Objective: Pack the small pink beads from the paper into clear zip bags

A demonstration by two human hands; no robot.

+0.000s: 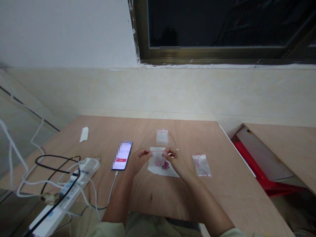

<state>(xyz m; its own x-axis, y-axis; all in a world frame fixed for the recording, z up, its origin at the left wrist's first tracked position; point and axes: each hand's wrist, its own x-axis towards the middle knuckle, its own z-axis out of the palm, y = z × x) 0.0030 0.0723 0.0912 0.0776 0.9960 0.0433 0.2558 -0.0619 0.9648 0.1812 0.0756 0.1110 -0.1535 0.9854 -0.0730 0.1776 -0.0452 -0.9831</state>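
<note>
Phone [124,156]: screen up, nine o'clock from the white sheet [158,170].
Left hand [140,158]: pinching a thin red strip [157,151] — strand or bag edge, cannot tell.
White sheet: bearing pink pieces [166,165] at five o'clock from the strip.
Right hand [174,158]: pinching the strip's other end.
Clear packet [202,166]: at three o'clock.

Dim, soft indoor light; window [222,24] dark; phone screen [124,157] glowing, partly pixelated; faint shadows on table [232,187].
</note>
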